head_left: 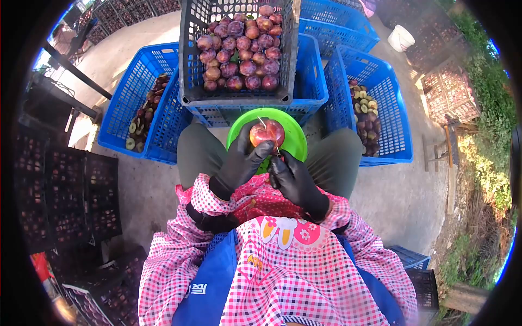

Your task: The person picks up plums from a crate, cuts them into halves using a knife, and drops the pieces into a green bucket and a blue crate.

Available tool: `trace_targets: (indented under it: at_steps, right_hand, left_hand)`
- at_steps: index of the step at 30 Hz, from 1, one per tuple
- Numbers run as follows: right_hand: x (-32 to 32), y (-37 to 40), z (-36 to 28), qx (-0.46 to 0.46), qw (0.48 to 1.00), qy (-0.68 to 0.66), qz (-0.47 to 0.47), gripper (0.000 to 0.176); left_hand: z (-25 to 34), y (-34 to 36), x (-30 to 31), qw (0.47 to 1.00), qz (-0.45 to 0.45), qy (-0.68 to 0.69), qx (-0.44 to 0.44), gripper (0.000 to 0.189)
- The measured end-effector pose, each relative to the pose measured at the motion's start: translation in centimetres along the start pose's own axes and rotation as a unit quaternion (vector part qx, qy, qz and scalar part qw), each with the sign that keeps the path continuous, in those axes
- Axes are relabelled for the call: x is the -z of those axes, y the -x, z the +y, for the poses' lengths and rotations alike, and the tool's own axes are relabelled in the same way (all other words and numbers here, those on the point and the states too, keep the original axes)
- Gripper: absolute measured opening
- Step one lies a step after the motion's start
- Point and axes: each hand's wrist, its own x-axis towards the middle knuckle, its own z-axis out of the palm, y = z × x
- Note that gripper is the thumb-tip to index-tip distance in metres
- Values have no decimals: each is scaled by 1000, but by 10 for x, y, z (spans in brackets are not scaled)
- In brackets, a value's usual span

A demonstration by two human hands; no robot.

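Observation:
My left hand (243, 157), in a black glove, holds a red plum (266, 133) above a green basin (296, 136). My right hand (293, 179), also in a black glove, is closed just below the plum, gripping a thin metal tool (278, 150) that touches the fruit's lower side. A pale thin tip sticks out at the top of the plum. Directly ahead, a black crate (187, 65) full of whole plums (239, 51) rests on blue crates.
A blue crate (122, 92) with cut fruit stands at the left, and another blue crate (394, 108) with cut fruit at the right. Stacked dark crates (68, 185) line the left side. A white bucket (401, 38) stands at the back right.

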Motion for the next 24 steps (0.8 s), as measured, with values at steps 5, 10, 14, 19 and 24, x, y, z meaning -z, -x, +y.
trace_targets:
  at_steps: [5,10,14,19,24]
  right_hand:
    - [24,-9,-16,59,986,153,3,36]
    - [29,-35,0,195,950,221,101,66]
    - [13,-40,7,140,972,156,109,65]
    - [4,-40,10,230,954,103,161,60]
    - [12,-40,16,229,948,153,157,57]
  left_hand:
    - [-27,-3,21,995,-9,-92,22,53]
    - [-20,1,2,906,-3,378,190,48]
    - [-23,3,-21,973,22,206,102,45]
    - [-28,5,-10,982,45,93,158,42]
    - [-9,-5,-31,990,97,-9,102,54]
